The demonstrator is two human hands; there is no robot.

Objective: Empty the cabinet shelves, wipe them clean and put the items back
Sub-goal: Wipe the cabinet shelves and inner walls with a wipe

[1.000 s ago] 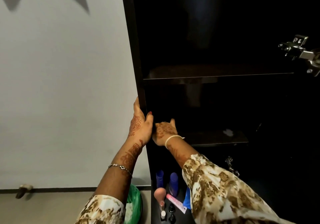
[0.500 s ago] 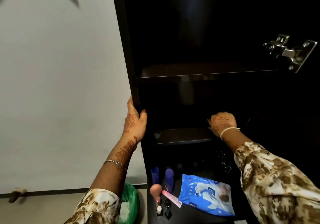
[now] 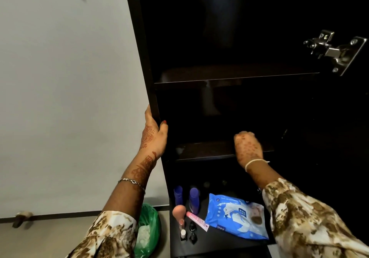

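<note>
While my left hand (image 3: 153, 138) grips the cabinet edge (image 3: 152, 90), I cannot tell whether my right hand (image 3: 248, 148), on the shelf (image 3: 199, 150), holds anything. Below its fingers, the wipes pack (image 3: 235, 218) looks soft and light: pinch its edge.

Just the one view for you here: a wide-angle cam on your head, so it all comes from your own eye line. It faces forward, straight into the open cabinet (image 3: 140, 58) and really close up. The dark inside fills the right two thirds of the frame, and a pale grey panel (image 3: 60, 88) takes the left. Your left hand (image 3: 153, 138) and right hand (image 3: 248, 148) sit mid-frame at arm's reach, level with the lower shelf (image 3: 205, 150). The hinge (image 3: 335, 50) shows top right, and the dark ledge (image 3: 219, 247) below the shelves runs along the bottom edge.
</note>
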